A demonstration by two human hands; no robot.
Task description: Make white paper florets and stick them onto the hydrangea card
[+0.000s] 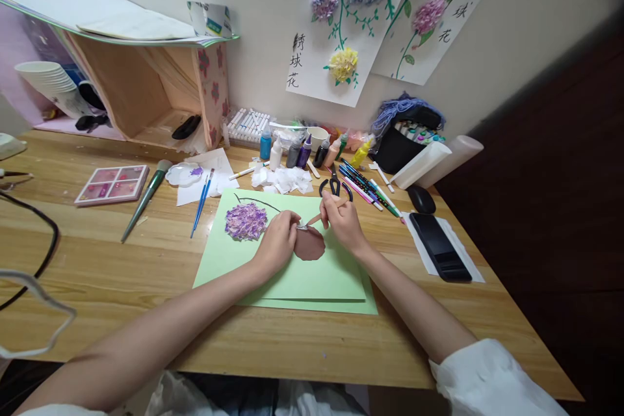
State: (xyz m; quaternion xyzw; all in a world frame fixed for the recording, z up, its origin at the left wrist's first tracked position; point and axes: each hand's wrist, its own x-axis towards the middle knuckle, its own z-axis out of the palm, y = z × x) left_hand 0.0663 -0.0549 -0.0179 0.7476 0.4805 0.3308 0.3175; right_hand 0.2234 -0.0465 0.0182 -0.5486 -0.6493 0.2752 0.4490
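Note:
A light green sheet of paper [336, 273] lies before me with another sheet under it. On its left side is a ruffled purple flower [246, 221] with a dark drawn stem [260, 201]. A brown rounded disc [310, 244] lies near the middle. My left hand [277, 242] rests at the disc's left edge, its fingers closed together by a small whitish bit [303, 226]; what they pinch is hidden. My right hand [342, 222] grips a thin brown stick [316, 218], its tip at the whitish bit above the disc.
Behind the paper lie black scissors [334, 186], white paper scraps [281, 179], paint bottles [303, 152] and several pens [368, 185]. Brushes [201, 203] and a pink box [112, 184] are on the left. A phone [440, 247] and mouse [421, 199] lie right.

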